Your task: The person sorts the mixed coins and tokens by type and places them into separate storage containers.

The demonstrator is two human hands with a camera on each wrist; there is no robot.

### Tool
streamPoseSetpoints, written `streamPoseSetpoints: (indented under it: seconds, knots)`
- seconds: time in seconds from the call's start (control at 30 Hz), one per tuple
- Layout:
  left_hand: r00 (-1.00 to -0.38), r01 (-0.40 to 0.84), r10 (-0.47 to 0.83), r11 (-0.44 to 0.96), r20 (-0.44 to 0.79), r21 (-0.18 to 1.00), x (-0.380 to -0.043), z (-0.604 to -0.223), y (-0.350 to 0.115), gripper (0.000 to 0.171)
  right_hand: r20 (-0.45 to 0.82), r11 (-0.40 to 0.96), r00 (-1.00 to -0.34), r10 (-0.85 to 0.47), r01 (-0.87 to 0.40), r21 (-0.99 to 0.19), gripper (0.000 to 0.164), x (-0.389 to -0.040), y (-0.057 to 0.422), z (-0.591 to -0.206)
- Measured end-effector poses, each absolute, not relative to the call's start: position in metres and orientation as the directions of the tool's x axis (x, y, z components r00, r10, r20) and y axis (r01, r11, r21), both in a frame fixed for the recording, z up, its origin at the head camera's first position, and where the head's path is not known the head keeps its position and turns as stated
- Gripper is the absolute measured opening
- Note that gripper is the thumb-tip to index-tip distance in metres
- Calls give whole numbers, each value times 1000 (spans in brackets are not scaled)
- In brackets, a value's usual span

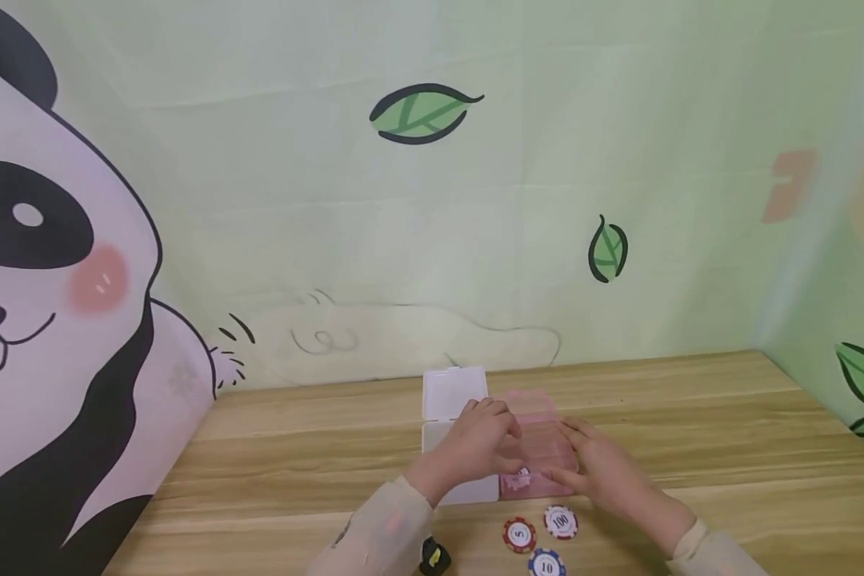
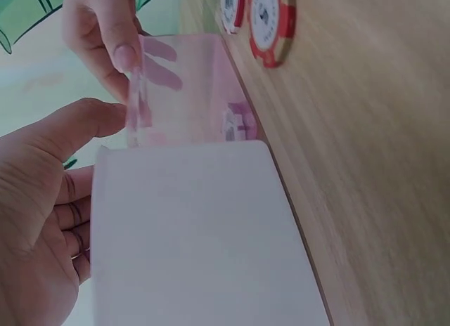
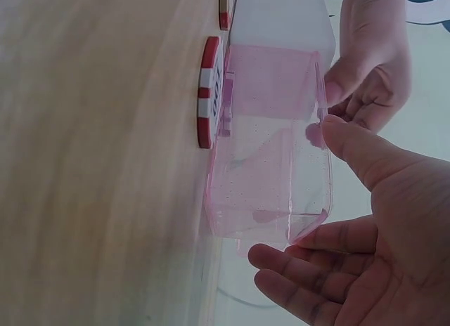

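A clear pink plastic box point(image 1: 540, 456) lies on the table beside an unfolded white box point(image 1: 455, 394). Pale printed pieces point(image 1: 518, 479) show inside the pink box near its front. Above the seam between the boxes hovers my left hand point(image 1: 468, 448), fingers bent loosely and thumb tip at the pink rim; I see nothing between its fingers. My right hand point(image 1: 612, 476) holds the pink box at its right end, thumb on the rim and fingers at the far corner. In front lie a red chip marked 5 point(image 1: 520, 535), a chip marked 100 point(image 1: 561, 522) and a blue chip marked 10 point(image 1: 546, 563).
A small black object with a yellow mark point(image 1: 435, 558) sits near the left sleeve. The wooden table point(image 1: 691, 416) meets a green backdrop point(image 1: 274, 200) printed with leaves and a panda point(image 1: 58, 280) on the left.
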State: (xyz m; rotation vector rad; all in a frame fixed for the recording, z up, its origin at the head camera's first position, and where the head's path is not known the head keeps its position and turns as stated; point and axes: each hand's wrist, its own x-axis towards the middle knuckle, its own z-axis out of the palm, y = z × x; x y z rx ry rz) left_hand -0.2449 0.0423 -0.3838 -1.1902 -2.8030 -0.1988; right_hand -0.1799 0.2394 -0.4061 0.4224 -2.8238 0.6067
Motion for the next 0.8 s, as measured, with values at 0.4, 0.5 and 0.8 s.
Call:
streamPoseSetpoints:
  seconds: [0.4, 0.5, 0.8]
  knots:
    - [-644, 762, 718, 634, 265, 132, -222, -372, 31, 35, 267, 875, -934, -236, -324, -360, 72, -177, 238, -405]
    - [-614, 784, 727, 606, 308, 131, -212, -370, 28, 33, 274, 873, -932, -237, -328, -360, 72, -178, 238, -404]
    - [-466, 870, 786, 490, 407, 49, -189, -373, 20, 36, 289, 870, -926, -244, -340, -358, 71, -180, 238, -404]
